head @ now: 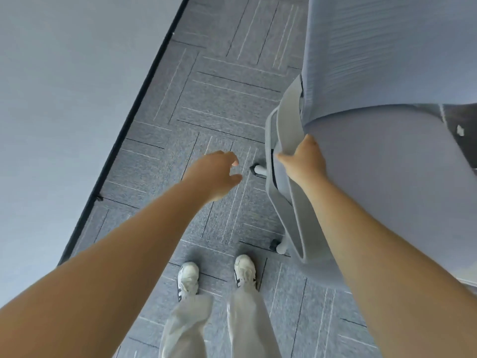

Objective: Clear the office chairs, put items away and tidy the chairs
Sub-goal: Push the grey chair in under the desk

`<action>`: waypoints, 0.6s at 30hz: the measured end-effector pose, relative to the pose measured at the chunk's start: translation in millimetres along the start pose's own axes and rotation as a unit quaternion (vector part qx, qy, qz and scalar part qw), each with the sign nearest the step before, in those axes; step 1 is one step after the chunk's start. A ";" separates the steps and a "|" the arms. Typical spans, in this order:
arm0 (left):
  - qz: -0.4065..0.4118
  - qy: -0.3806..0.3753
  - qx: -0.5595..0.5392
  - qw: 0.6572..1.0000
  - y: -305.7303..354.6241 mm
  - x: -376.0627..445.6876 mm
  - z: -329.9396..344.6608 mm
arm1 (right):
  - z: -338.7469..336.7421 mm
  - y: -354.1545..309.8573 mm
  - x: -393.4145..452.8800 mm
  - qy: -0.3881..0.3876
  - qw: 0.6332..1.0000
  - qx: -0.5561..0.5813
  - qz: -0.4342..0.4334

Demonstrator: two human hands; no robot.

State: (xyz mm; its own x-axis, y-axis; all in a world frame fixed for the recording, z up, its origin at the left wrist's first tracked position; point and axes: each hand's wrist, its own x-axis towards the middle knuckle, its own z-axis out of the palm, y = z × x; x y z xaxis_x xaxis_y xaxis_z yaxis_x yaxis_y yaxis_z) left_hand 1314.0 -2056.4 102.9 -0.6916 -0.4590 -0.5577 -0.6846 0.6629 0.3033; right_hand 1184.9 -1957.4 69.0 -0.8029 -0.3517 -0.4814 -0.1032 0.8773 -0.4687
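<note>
Left of the office chair (387, 164), the left hand (216, 174) hangs over the carpet (222, 99), fingers loosely spread, holding nothing. The right hand (304, 161) grips the chair's armrest (289, 120). The seat appears cleared, so the step is likely repositioning; the next move calls for rolling the chair on its casters (258, 169). A pale wall (64, 99) with dark skirting runs far left of the chair.

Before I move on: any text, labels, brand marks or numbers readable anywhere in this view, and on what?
None can be read.
Office chair: no label or brand mark shows.
Shoes: dark markings only, no letters legible.
Small pale scrap beyond the chair: too small and blurred to tell.
Wall and carpet: plain, no signs.
</note>
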 end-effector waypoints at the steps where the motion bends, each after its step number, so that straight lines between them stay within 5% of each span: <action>1: 0.009 -0.006 0.005 1.000 -3.9 5.2 -0.6 | 2.2 0.4 1.9 0.004 1.000 0.003 0.004; 7: 0.068 -0.030 0.030 0.997 -21.7 9.2 -18.2 | 4.6 10.4 -14.4 -0.016 0.999 0.003 0.037; 12: 0.116 -0.036 0.050 0.991 -36.2 -9.1 -39.8 | 9.6 20.5 -63.7 0.008 0.986 -0.127 0.104; 18: 0.162 -0.037 0.073 0.983 -30.1 -55.2 -72.4 | -28.8 -5.7 -129.0 0.104 0.992 -0.004 0.078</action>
State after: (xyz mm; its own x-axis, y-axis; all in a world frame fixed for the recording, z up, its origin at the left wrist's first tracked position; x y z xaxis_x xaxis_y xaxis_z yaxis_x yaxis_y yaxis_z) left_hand 1356.0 -2093.8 180.5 -0.8459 -0.1688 -0.5059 -0.3867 0.8474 0.3638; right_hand 1272.2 -1907.7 155.1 -0.9129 -0.1368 -0.3846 0.0282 0.9187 -0.3939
